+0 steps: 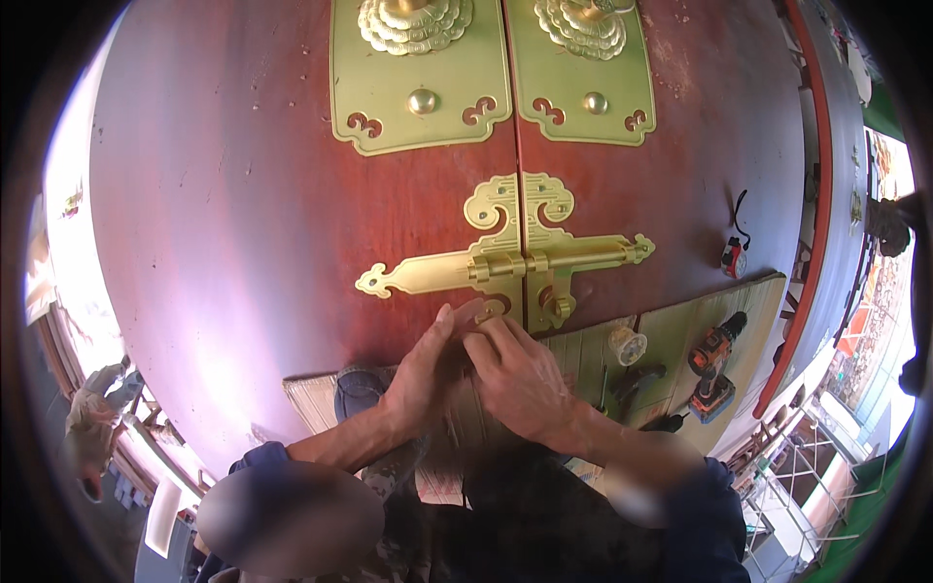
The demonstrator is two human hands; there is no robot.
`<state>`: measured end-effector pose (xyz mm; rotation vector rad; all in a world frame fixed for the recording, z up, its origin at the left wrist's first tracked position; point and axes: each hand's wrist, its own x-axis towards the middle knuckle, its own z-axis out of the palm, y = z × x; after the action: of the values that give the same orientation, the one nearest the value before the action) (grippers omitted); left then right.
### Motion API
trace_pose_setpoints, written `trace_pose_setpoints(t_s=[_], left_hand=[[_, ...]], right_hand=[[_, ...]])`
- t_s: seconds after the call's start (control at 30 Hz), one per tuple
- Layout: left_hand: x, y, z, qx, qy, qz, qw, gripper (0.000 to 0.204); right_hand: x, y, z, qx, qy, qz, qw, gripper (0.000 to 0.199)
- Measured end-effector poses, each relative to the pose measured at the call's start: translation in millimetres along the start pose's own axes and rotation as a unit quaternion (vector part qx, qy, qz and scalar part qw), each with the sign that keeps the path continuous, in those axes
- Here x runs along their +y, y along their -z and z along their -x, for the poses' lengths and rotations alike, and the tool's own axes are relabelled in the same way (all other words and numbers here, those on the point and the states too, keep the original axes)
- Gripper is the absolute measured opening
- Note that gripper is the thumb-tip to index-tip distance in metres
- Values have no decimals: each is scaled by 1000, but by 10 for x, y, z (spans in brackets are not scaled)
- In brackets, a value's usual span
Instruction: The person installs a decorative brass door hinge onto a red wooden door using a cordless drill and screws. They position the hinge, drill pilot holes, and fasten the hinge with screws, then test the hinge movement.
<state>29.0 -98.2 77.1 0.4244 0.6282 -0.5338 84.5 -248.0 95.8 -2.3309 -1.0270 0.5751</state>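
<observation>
A brass-coloured bolt latch (505, 262) with scrolled ends spans the seam of two red-brown door panels (418, 325). My left hand (416, 379) is just below the latch, thumb raised and fingers mostly hidden. My right hand (520, 374) curls beside it, fingertips bent close to the lower tip of the latch's left plate (491, 309). A thin, pale, see-through piece (470, 316) shows between the hands; its kind cannot be made out. Both hands look closed, and what they grip is largely covered by the fingers.
Two brass plates (421, 131) with round ornate bosses are farther up the panels. A small red-and-black tool with a strap (734, 256) lies at right. On the cardboard (671, 325) lie a cordless drill (712, 360), a clear round container (628, 345) and a dark hand tool (637, 384).
</observation>
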Motion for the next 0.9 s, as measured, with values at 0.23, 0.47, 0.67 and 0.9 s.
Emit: trace_pose_setpoints(t_s=[0.23, 0.47, 0.67, 0.9], left_hand=[[241, 31, -162, 4, -15, -161, 987, 44], [176, 119, -87, 0, 7, -141, 990, 32], [137, 208, 20, -4, -11, -133, 991, 27], [185, 189, 18, 13, -18, -123, 992, 26]], right_hand=[[791, 556, -418, 167, -258, -262, 915, 11], [1217, 318, -853, 248, -142, -78, 955, 9], [1309, 264, -845, 246, -68, 16, 967, 9], [1332, 291, -851, 235, -68, -2, 970, 9]])
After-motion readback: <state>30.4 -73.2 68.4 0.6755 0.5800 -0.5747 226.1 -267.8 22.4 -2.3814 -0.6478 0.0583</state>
